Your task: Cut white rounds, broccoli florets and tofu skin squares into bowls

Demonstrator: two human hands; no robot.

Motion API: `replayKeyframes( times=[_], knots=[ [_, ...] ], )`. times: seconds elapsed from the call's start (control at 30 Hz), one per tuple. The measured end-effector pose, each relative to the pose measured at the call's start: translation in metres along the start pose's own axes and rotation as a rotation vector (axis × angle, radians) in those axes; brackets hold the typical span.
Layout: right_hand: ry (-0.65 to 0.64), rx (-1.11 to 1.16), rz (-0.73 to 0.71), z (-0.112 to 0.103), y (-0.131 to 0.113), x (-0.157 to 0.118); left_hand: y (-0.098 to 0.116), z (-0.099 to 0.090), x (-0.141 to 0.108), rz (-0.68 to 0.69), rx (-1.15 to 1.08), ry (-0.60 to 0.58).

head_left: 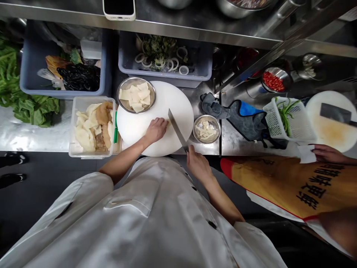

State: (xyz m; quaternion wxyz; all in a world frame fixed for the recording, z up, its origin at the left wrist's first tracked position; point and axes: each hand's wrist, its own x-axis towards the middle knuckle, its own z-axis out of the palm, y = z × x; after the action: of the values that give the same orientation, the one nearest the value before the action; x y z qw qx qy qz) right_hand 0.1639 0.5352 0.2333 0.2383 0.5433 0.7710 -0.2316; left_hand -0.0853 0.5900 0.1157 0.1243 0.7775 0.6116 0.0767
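My right hand (197,162) is wrapped round the handle of a knife (177,128), whose blade points up and left over the round white cutting board (178,98). On the board lies my left hand (157,129), fingers curled together; whatever is under them is hidden. A steel bowl (119,97) with pale flat pieces (135,96) rests on the board's upper left part. Just right of the board is a smaller steel bowl (194,134) holding pale strips (205,130). Left of the board, a clear plastic tub (71,130) contains larger pale and brown pieces.
Two blue-grey bins (25,80) (164,74) stand behind, beneath a steel shelf (195,31). Grey gloves (248,119), a white basket (295,126) and another board with a cleaver (334,112) lie right. A person in a yellow apron (279,182) stands there.
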Motion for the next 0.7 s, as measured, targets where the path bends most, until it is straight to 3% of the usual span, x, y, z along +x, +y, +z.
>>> replayKeyframes(
  times=[0.17, 0.33, 0.6, 0.7],
  knots=[
    [-0.089, 0.034, -0.022, -0.012, -0.005, 0.008, 0.0, 0.011, 0.006, 0.035, -0.015, -0.006],
    [-0.07, 0.146, -0.087, -0.018, -0.001, 0.023, -0.002, 0.01, 0.005, 0.063, -0.061, -0.013],
    [0.027, 0.261, 0.003, 0.01, -0.023, 0.032, 0.001, 0.008, 0.006, 0.005, -0.031, -0.011],
    [0.074, 0.311, 0.084, 0.021, -0.011, 0.032, -0.004, 0.001, 0.0, 0.037, -0.041, -0.024]
  ],
)
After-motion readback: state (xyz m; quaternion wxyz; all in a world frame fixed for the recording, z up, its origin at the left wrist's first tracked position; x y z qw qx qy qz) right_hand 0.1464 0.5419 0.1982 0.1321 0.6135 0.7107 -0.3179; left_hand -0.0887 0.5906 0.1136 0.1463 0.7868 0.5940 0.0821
